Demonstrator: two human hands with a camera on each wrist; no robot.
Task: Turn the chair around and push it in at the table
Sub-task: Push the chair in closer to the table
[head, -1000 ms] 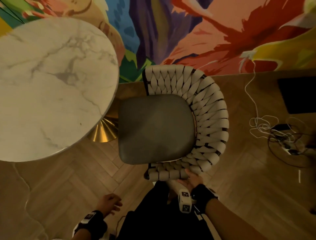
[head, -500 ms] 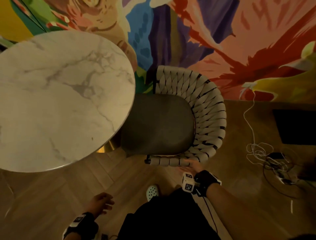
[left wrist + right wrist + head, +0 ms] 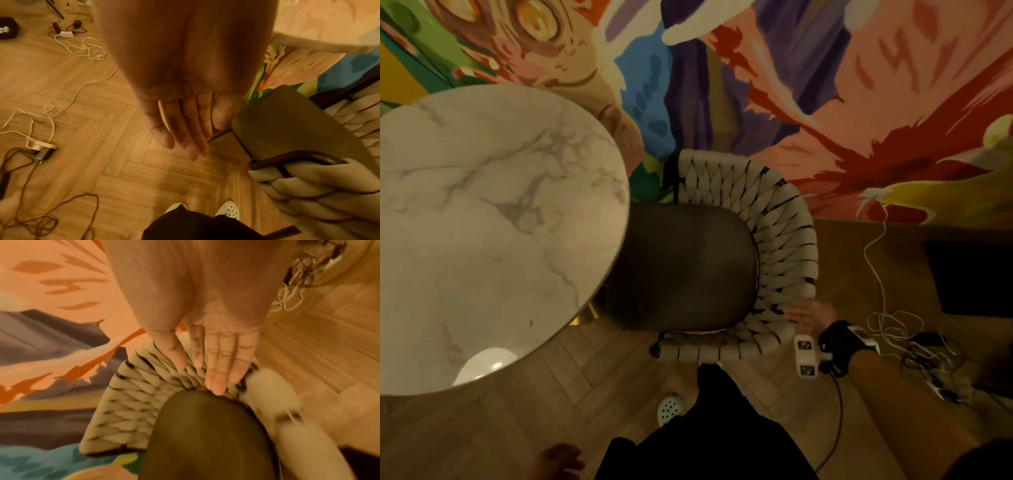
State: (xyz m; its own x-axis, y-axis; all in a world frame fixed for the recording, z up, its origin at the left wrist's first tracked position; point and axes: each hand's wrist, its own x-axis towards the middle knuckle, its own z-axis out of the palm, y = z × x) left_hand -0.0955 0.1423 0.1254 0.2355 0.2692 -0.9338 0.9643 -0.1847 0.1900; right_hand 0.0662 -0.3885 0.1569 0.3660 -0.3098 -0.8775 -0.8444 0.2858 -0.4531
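Observation:
The chair [image 3: 681, 267] has a dark seat and a curved back of woven cream straps [image 3: 784, 246]. Its seat front reaches under the edge of the round marble table [image 3: 493, 233] on the left. My right hand [image 3: 808, 313] lies flat against the near right part of the woven back, fingers [image 3: 224, 363] straight and spread on the straps. My left hand [image 3: 561, 460] hangs low at my side with straight, relaxed fingers [image 3: 185, 129], holding nothing, apart from the chair [image 3: 287, 126].
A painted mural wall [image 3: 825, 102] stands right behind the chair. White and dark cables with chargers [image 3: 900, 329] lie tangled on the wooden floor to the right. A dark mat [image 3: 972, 277] sits at the far right. My feet [image 3: 669, 409] stand just behind the chair.
The chair has slid left, its seat front now going under the table edge. My right hand moved from the near arm end round to the back's right side. My left hand dropped lower.

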